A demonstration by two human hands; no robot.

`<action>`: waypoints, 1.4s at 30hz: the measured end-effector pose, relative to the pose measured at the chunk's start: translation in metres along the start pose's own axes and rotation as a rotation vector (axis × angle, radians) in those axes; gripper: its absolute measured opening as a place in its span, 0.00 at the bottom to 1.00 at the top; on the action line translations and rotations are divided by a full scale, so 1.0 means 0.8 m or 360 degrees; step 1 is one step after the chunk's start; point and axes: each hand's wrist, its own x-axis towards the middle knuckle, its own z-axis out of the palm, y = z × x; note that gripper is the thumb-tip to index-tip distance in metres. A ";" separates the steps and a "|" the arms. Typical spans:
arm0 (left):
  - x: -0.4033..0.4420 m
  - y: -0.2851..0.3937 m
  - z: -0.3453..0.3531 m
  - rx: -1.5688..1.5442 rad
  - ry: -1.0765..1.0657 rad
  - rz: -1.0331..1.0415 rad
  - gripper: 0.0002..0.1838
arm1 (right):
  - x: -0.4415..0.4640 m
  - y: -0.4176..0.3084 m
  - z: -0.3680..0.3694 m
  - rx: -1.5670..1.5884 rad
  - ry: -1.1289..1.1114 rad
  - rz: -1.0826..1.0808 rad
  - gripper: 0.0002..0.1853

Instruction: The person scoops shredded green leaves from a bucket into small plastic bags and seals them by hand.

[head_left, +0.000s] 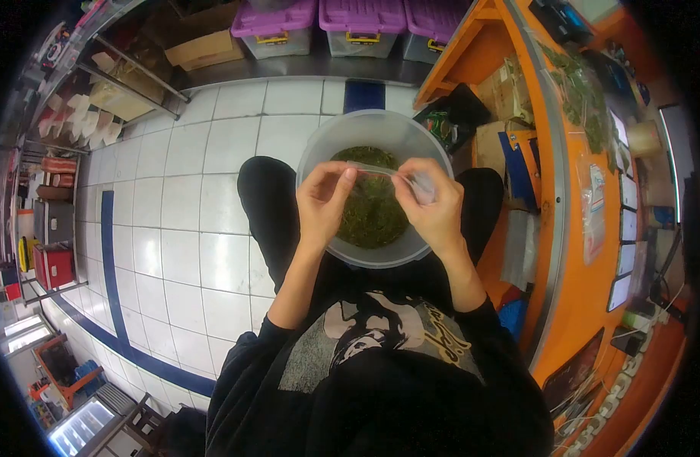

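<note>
Between my two hands a small clear plastic bag (376, 169) is stretched along its edge. My left hand (323, 199) pinches one end between thumb and fingers. The other end is gripped by my right hand (435, 204), with part of the plastic bunched against its fingers. Below the bag, a translucent round tub (420, 135) stands between my knees. Chopped green leaves (374, 221) lie at its bottom. Whether anything is inside the bag I cannot make out.
An orange workbench (548, 179) with open shelves runs along my right. Plastic bins with purple lids (363, 17) stand at the back. On the left are metal racks and a red box (54, 265). White tiles (180, 202) cover the floor.
</note>
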 end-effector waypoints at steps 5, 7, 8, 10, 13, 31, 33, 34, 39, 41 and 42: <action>-0.003 -0.002 0.003 0.0032 0.0017 0.0059 0.06 | 0.003 -0.004 0.005 0.0073 -0.0023 -0.0003 0.12; -0.003 -0.004 0.007 -0.0061 0.0004 0.0072 0.05 | 0.004 -0.004 0.006 0.0075 -0.0061 0.0003 0.12; -0.004 -0.003 0.009 -0.0061 0.0005 0.0076 0.05 | 0.003 -0.003 0.005 0.0094 -0.0074 0.0055 0.12; -0.004 -0.001 0.011 -0.0006 -0.0062 0.0012 0.05 | 0.002 -0.001 0.007 0.0112 -0.0083 0.0106 0.12; -0.003 -0.008 0.006 0.0085 -0.0104 0.0030 0.03 | 0.000 0.001 0.008 0.0093 -0.0163 0.0009 0.12; 0.000 0.019 0.005 0.0830 -0.0290 0.0295 0.02 | -0.003 0.000 0.009 0.0003 -0.0230 -0.0102 0.15; 0.004 0.011 -0.004 0.0880 -0.0367 0.0363 0.02 | -0.006 0.002 0.011 0.0000 -0.0273 -0.0106 0.16; 0.004 0.008 -0.006 0.0942 -0.0429 0.0420 0.02 | -0.008 0.004 0.012 -0.0073 -0.0308 -0.0151 0.17; -0.009 0.009 0.022 0.0756 -0.0153 0.0229 0.03 | -0.004 -0.001 0.014 -0.0192 -0.0166 -0.0170 0.17; -0.009 0.028 0.037 0.0603 -0.0204 0.0145 0.05 | 0.003 -0.001 0.008 -0.0069 -0.0142 -0.0109 0.17; -0.010 0.023 0.031 0.0603 -0.0207 0.0150 0.05 | 0.007 -0.002 0.004 0.0057 -0.0131 -0.0044 0.17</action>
